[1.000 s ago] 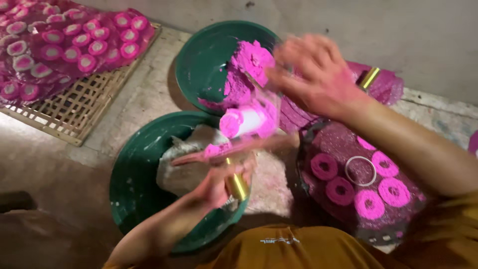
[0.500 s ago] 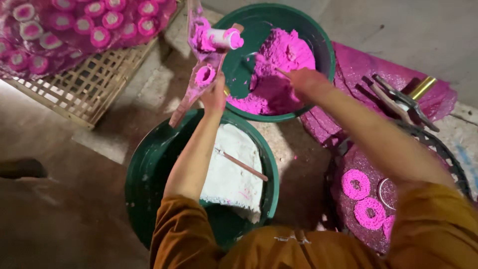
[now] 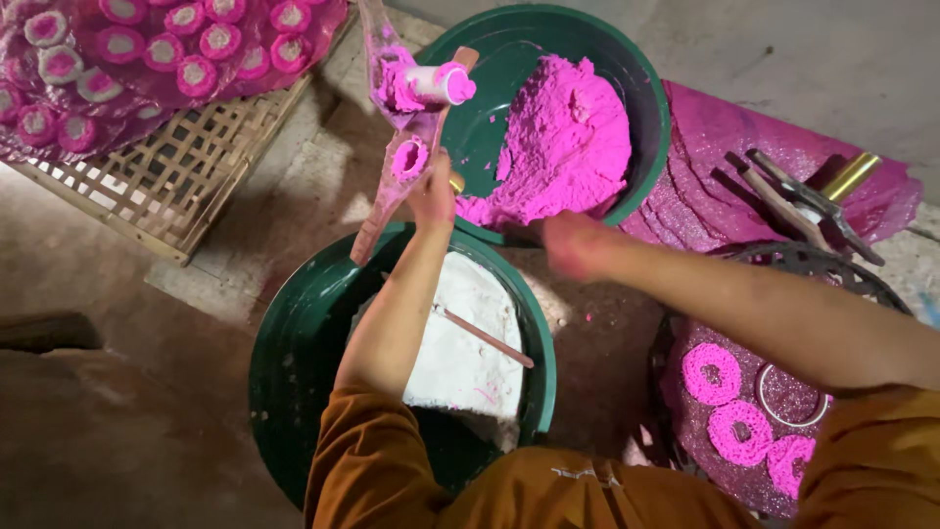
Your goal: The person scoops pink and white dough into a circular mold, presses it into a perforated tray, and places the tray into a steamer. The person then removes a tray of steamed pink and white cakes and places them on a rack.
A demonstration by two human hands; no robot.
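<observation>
My left hand (image 3: 432, 192) grips a long wooden press tool (image 3: 384, 211), smeared with pink dough and carrying a white cylinder (image 3: 437, 83) at its far end. It holds the tool over the left rim of the far green basin (image 3: 650, 93). That basin holds a heap of bright pink dough (image 3: 566, 137). My right hand (image 3: 573, 245), stained pink and blurred, is curled at the basin's near rim just below the dough. Whether it holds any dough is unclear.
A near green basin (image 3: 294, 338) holds white powder (image 3: 460, 353) and a thin stick (image 3: 486, 338). A bamboo rack (image 3: 166, 181) at the left carries several pink rounds (image 3: 196, 74). At the right, pink rings (image 3: 736, 431) lie on a dark tray (image 3: 818, 263), with metal tools (image 3: 793, 196) behind.
My left hand lifted the press tool from over the near basin up to the far basin's rim. My right hand reached into the pink dough, then drew back to the near rim.
</observation>
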